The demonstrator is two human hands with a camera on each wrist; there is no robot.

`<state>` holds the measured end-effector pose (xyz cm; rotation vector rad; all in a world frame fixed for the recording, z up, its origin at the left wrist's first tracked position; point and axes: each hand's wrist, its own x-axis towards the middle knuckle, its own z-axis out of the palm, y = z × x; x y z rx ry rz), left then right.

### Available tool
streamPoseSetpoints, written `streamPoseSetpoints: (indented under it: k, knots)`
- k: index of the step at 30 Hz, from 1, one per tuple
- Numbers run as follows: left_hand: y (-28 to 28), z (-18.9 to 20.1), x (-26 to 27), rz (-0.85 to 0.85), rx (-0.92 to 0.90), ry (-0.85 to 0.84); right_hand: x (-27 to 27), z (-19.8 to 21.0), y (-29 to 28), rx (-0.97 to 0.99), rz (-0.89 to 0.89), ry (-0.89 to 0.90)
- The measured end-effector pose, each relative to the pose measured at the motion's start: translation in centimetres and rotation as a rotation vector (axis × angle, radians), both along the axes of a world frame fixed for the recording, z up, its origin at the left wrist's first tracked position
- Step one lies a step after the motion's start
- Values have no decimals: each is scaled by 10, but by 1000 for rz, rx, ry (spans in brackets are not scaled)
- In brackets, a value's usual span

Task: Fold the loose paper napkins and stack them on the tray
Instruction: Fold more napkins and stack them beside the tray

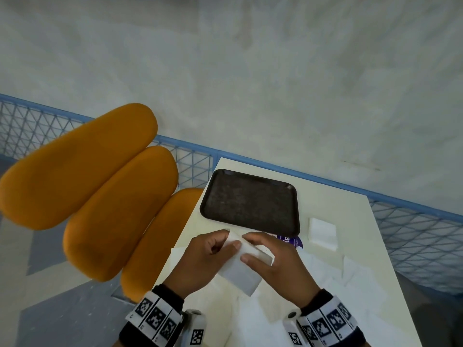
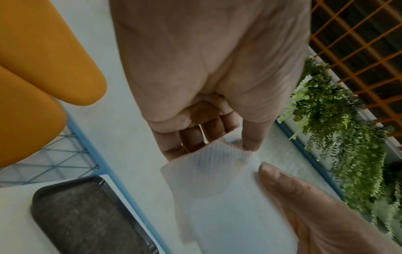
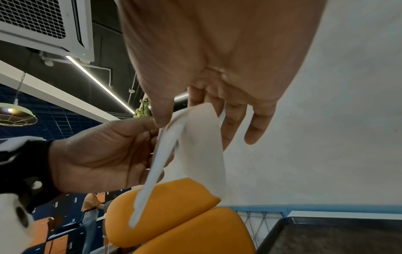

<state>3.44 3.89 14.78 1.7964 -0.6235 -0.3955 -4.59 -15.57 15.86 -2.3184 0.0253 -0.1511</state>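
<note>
Tabletop (image 1: 350,249): white, lower right of the frame.
Tray (image 1: 250,201): I see it dark at the centre.
Napkin (image 1: 240,274): half folded, below the tray.
Left hand (image 1: 203,261): its fingers pinch the napkin.
Right hand (image 1: 278,261): its fingers pinch the napkin's other edge.

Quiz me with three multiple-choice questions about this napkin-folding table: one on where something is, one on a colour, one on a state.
1. Where is the folded napkin stack?
A. on the table, right of the tray
B. on the tray
C. on a chair

2. What colour are the chairs?
A. blue
B. orange
C. green

3. What state is the tray in?
A. full
B. empty
C. overturned

Answers: 1 A, the stack lies on the table beside the tray. 2 B, the seat backs are orange. 3 B, its dark surface holds nothing; both hands hold a napkin.
</note>
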Motion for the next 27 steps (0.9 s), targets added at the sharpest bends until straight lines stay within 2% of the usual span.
streamPoseSetpoints:
  k: [5,11,17,27]
  knots:
    - [7,4,-1,40,69,-98,2,2,6,-21,1,-9]
    - [10,7,0,242,33,-189,2,-1,6,-23,3,52]
    - [11,8,3,73,118,-140,0,4,5,36,14,37]
    - [4,1,-1,57,69,-84,1,13,4,42,79,-4]
